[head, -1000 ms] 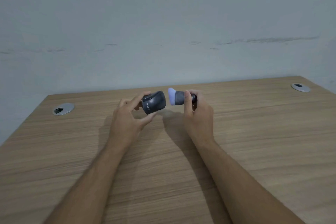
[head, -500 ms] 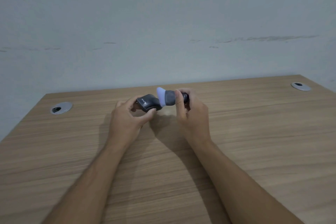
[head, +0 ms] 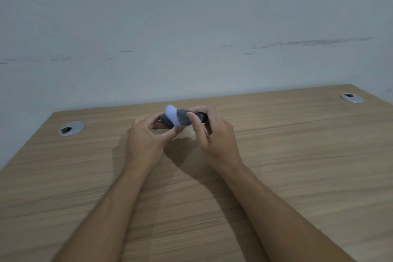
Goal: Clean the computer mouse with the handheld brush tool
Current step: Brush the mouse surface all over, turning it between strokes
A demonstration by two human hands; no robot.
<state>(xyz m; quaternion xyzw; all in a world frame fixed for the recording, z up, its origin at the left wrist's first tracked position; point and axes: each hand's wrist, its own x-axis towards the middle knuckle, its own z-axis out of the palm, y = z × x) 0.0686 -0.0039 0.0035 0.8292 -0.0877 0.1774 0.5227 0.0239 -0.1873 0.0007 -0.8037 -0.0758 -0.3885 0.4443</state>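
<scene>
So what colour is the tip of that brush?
Pale lilac-white bristles on a dark grey brush, seen in the head view.

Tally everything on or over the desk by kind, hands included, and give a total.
Hands: 2, left and right
Mouse: 1
Brush: 1
Grommets: 2, left and right
Total: 6

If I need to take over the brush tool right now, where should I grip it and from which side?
Probably by the dark handle end, coming from the right. The brush tool lies roughly level, its pale bristle head pointing left over the mouse in the left hand. The right hand already pinches it just behind the grey collar, leaving the bristles free.
</scene>
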